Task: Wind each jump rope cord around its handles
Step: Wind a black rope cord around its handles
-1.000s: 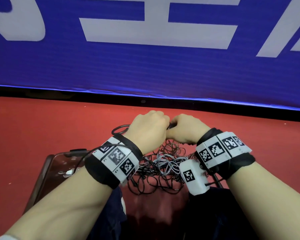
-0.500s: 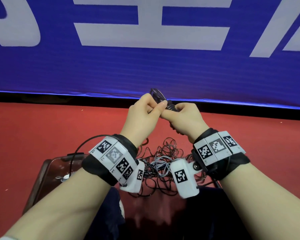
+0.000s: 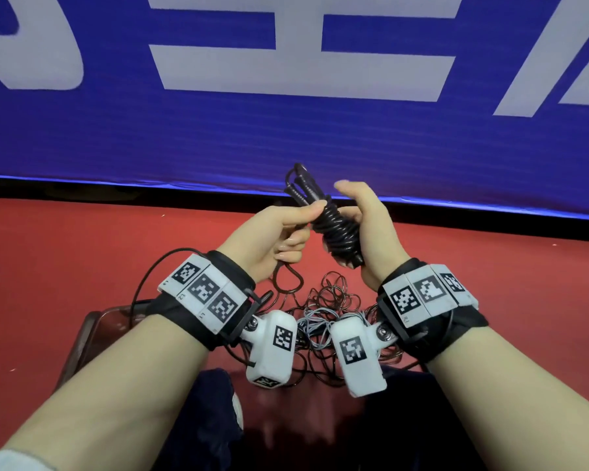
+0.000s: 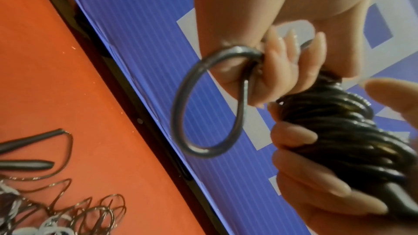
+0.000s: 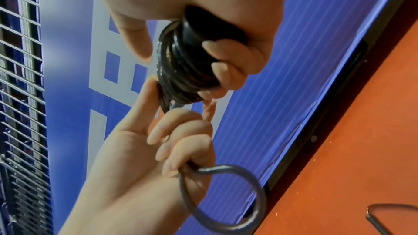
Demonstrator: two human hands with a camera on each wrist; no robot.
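Your right hand point(image 3: 364, 229) grips the wound black jump rope bundle point(image 3: 337, 229); your left hand point(image 3: 279, 232) pinches its loose cord loop point(image 4: 203, 103).

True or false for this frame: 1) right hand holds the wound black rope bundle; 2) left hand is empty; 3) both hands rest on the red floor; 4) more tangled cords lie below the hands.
1) True: the right hand grips the wound black bundle.
2) False: the left hand pinches a loose cord loop.
3) False: both are raised above the red floor.
4) True: a tangled cord pile lies there.
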